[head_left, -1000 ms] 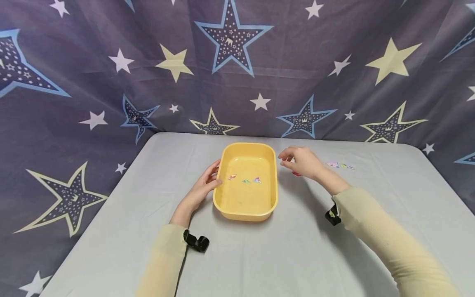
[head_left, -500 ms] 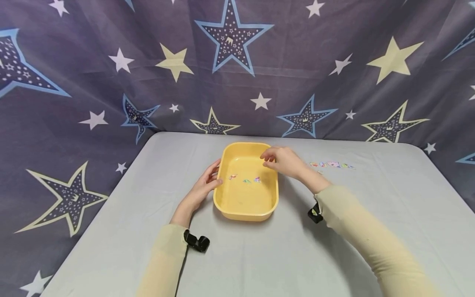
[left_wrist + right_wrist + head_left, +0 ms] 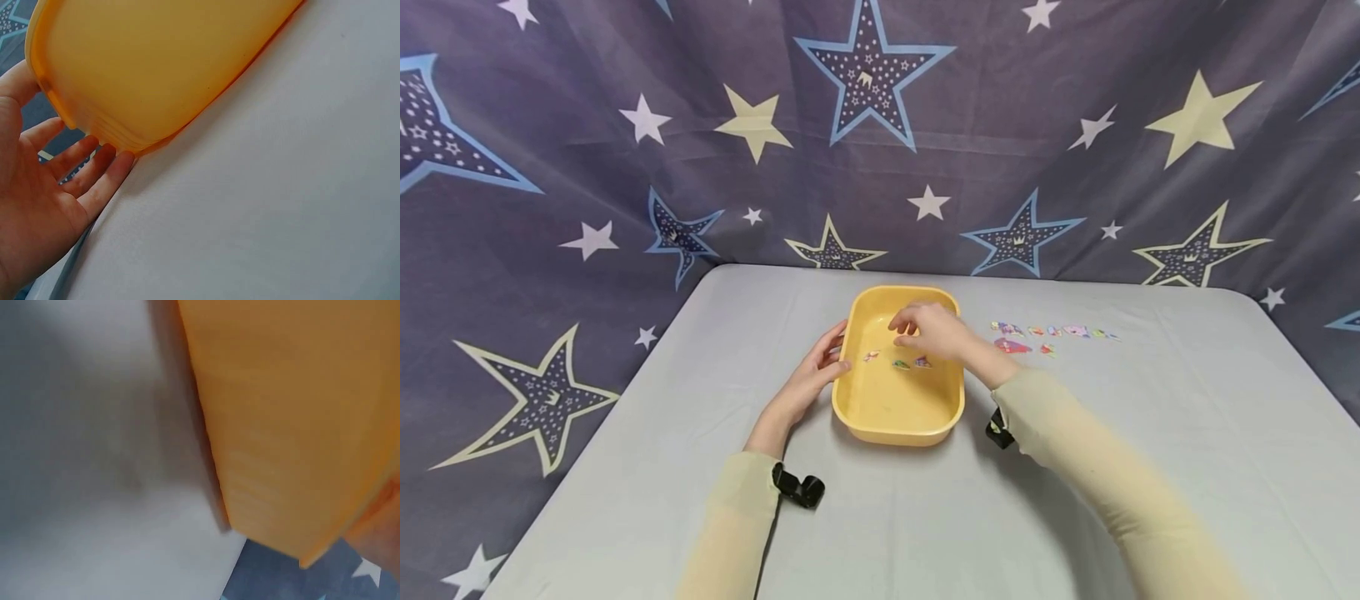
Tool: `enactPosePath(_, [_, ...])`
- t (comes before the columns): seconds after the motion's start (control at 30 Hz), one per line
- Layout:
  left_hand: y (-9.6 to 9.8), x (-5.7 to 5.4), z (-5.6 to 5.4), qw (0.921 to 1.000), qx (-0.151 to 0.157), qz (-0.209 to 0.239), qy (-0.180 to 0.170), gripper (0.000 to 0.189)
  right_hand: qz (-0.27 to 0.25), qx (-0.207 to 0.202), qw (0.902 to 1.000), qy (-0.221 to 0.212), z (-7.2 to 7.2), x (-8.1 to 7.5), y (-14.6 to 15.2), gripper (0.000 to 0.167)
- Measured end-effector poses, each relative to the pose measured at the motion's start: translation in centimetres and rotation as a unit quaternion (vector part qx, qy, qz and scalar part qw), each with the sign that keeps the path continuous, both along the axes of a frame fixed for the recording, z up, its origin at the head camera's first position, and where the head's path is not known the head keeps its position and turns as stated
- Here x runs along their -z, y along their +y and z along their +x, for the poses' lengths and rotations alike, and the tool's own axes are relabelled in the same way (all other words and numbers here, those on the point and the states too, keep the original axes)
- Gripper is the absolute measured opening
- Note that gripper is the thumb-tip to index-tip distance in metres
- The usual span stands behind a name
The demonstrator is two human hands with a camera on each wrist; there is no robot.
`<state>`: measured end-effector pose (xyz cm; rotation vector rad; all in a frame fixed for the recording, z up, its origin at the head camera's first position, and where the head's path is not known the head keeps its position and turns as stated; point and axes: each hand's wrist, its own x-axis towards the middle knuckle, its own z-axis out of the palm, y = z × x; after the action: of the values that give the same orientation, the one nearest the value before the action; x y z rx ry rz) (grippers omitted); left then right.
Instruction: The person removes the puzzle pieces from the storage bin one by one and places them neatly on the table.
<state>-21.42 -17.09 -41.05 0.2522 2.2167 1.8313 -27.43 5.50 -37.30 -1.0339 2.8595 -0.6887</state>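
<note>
A yellow plastic basin (image 3: 898, 412) stands on the grey-covered table. My left hand (image 3: 812, 372) grips its left side, thumb over the rim and fingers against the outer wall; the left wrist view shows these fingers (image 3: 100, 169) touching the basin. Over the basin's inside, near its right rim, hovers my right hand (image 3: 934, 331), its fingers loosely bent and nothing visible between them. Below it on the basin floor lie small colourful flat cutouts: a red one (image 3: 871, 356), a green one (image 3: 901, 365) and a purple one (image 3: 922, 362). In the right wrist view the basin's wall mostly hides that hand.
Right of the basin, several small colourful cutouts (image 3: 1076, 332) lie in a loose row, with a larger red-pink one (image 3: 1012, 345) and a small red one (image 3: 1047, 350) in front. A star-patterned curtain (image 3: 760, 200) hangs behind the table (image 3: 1150, 417).
My right hand has moved left from beside the basin to above its inside, uncovering the cutouts on the table. The left hand and the basin have stayed put.
</note>
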Motion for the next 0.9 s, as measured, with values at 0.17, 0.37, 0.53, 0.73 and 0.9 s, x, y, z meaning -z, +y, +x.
enactPosePath(0.17, [0.0,0.0,0.0,1.0,0.002,0.003,0.0,0.067,0.034,0.005,0.9992,-0.019,-0.2,0.5,-1.2,0.029])
enactPosePath(0.37, [0.0,0.0,0.0,1.0,0.006,0.004,0.0,0.066,0.042,0.02,0.9982,-0.037,-0.4,1.2,-2.1,0.032])
enactPosePath(0.53, [0.0,0.2,0.0,0.9999,0.011,0.009,0.004,0.066,0.062,0.008,0.9973,-0.038,-0.5,1.9,-2.6,0.034])
enactPosePath(0.73, [0.0,0.5,-0.2,0.9998,0.014,0.014,0.007,0.067,0.08,-0.001,0.996,-0.039,-0.7,2.6,-3.0,0.033])
enactPosePath(0.9, [-0.1,0.3,-0.1,0.9997,0.014,0.016,0.01,0.066,0.106,-0.023,0.9938,-0.022,-0.8,2.9,-3.3,0.033])
